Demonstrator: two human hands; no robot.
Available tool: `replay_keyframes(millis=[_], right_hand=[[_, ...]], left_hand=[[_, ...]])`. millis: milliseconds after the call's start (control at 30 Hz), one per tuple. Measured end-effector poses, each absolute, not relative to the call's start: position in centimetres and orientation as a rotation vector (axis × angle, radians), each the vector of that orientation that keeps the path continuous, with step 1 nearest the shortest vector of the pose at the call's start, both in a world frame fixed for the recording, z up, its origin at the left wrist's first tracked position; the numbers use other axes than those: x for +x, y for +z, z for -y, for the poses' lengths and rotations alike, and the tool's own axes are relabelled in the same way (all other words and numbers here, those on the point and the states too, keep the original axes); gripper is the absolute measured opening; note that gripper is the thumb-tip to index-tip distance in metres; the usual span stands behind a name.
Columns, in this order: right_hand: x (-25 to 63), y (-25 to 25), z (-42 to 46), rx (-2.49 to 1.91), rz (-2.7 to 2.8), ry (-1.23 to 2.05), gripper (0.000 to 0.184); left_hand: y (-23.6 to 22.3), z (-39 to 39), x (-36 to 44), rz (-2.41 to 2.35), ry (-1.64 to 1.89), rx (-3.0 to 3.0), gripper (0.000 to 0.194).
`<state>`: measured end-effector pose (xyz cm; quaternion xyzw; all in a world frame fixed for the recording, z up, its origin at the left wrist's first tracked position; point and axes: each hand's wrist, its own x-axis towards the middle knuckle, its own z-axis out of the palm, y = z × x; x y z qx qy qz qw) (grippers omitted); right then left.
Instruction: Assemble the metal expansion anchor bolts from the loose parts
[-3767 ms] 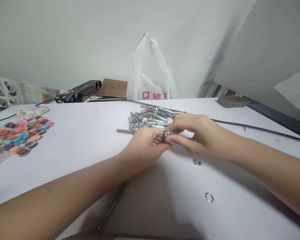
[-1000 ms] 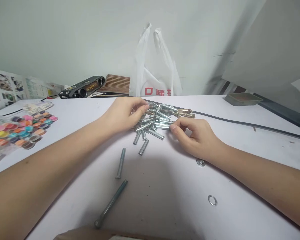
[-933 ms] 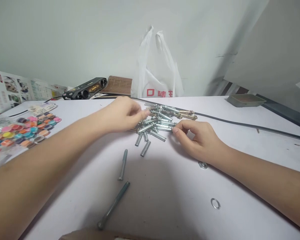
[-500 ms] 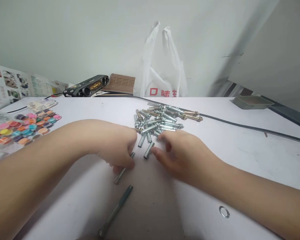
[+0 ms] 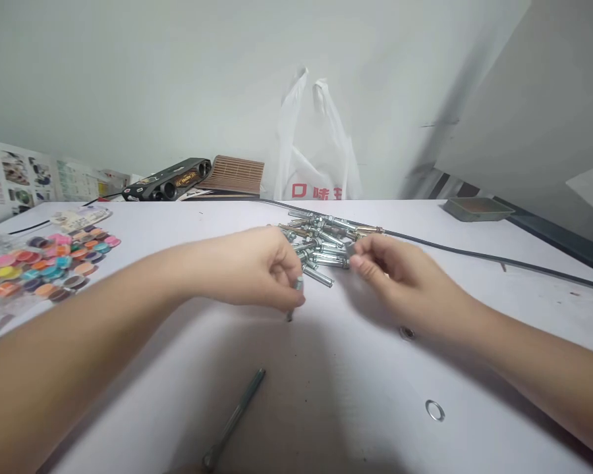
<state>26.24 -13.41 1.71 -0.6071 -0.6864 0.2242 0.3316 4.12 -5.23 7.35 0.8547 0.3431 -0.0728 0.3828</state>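
My left hand [image 5: 269,273] is closed in a pinch on an expansion bolt [image 5: 299,284], mostly hidden by the fingers, with one end pointing down near the table. My right hand [image 5: 400,273] is closed at the right edge of the pile, thumb and forefinger on a small grey metal piece [image 5: 350,248], blurred. Behind both hands lies a pile of silver and brass-coloured expansion bolts [image 5: 326,253], partly covered by my left hand. A long bare bolt [image 5: 237,418] lies near me. A small nut-like ring [image 5: 406,333] and a flat washer [image 5: 435,411] lie on the right.
Colourful round discs in plastic [image 5: 49,263] lie on the left. A black cable [image 5: 439,245] crosses behind the pile. At the back stand a black box [image 5: 170,179], a bamboo mat [image 5: 234,174], a white plastic bag [image 5: 316,158] and a shallow tray [image 5: 479,209].
My left hand has moved right and up with the bolt, close to the pile. My right hand has moved right, and the loose sleeve near its thumb no longer shows there.
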Motion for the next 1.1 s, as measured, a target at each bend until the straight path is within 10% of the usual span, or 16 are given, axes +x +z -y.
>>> replay_keyframes(millis=[1100], right_hand=[[27.9, 3.5, 13.6, -1.34, 1.693, 0.398, 0.022]], left_hand=[[2.9, 6.9, 7.2, -0.956, 0.136, 2.045, 0.026]])
